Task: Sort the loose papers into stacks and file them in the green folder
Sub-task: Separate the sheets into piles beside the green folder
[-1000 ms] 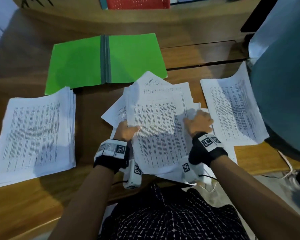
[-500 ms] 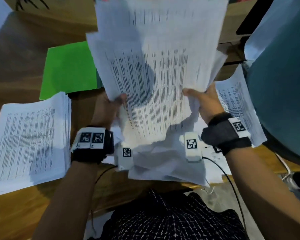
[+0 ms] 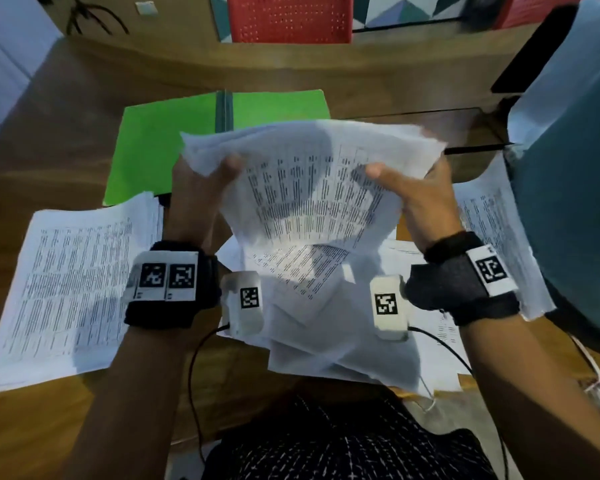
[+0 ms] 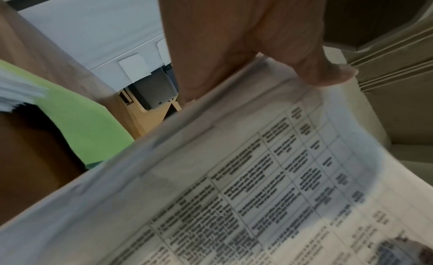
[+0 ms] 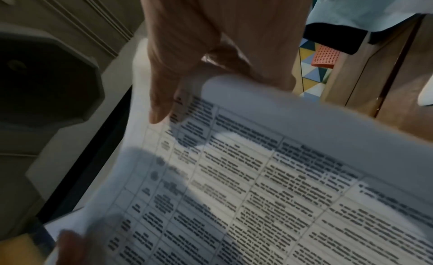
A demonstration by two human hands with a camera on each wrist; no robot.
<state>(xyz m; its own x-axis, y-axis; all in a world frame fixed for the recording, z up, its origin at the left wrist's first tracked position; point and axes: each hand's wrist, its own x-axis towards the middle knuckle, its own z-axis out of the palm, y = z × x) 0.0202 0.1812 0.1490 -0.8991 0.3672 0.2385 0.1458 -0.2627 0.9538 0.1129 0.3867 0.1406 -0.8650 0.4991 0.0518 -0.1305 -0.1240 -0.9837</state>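
Both hands hold a loose bundle of printed papers up above the desk. My left hand grips its left edge, thumb on top; my right hand grips its right edge the same way. In the left wrist view the thumb presses on the papers; the right wrist view shows a thumb on the printed sheet. The green folder lies open flat on the desk behind the bundle. A neat stack of papers lies at the left, another stack at the right.
More loose sheets lie on the wooden desk under my hands, overhanging its near edge. A teal chair back stands close at the right. A red chair is beyond the desk. Cables hang from the wrist cameras.
The bundle went from lying on the desk to being lifted high and upright, then came down and tilted flatter. Both hands kept hold of its sides.
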